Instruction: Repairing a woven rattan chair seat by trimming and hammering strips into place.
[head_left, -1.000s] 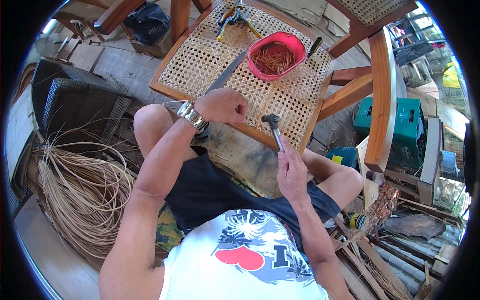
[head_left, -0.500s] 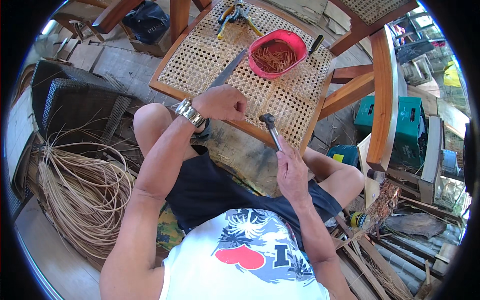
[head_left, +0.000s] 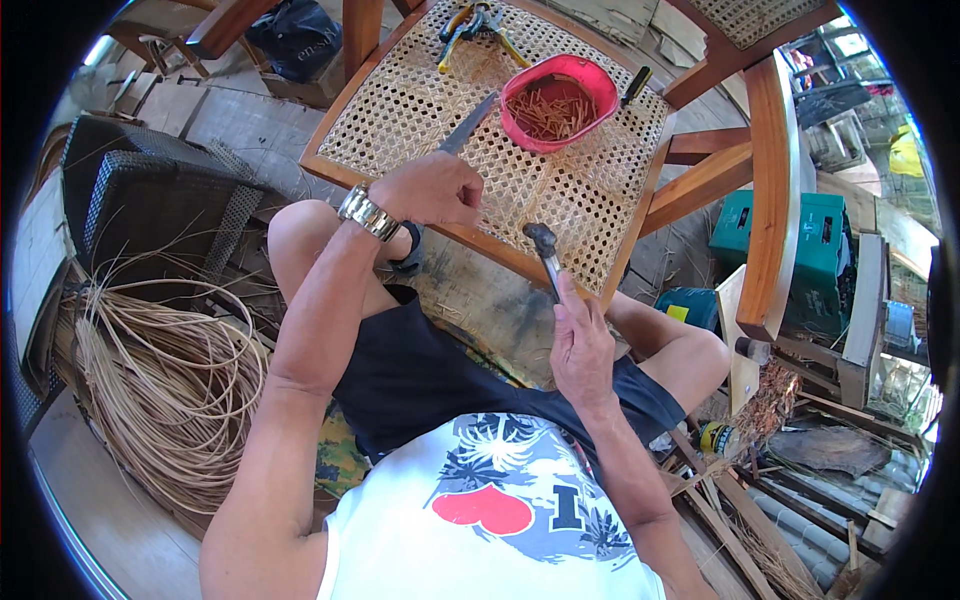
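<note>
Pliers point(head_left: 476, 22) and tub point(head_left: 537, 143) crowd the cane seat point(head_left: 590, 190); right grip point(head_left: 583, 350) clasps a hammer point(head_left: 541, 238), left grip point(head_left: 428, 190) curled, contents unclear.

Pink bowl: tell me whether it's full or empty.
Partly full: thin sticks lie inside the pink bowl, below its rim, and bare inner wall shows above them.

The small hammer point(head_left: 541, 239) I hold has a dark, dull metal head and a shinier metal shaft. Before me, the pale, holed, woven-cane seat point(head_left: 400, 110) looks dry and matt; the orange-brown wooden chair frame point(head_left: 774, 190) is smooth with a varnished sheen. The long, tapered grey blade point(head_left: 468, 123) is smooth metal, my silver link watch point(head_left: 368, 213) polished metal. The pink oval tub point(head_left: 512, 122) looks plastic; my dark shorts point(head_left: 400, 375) are matt cloth.
</note>
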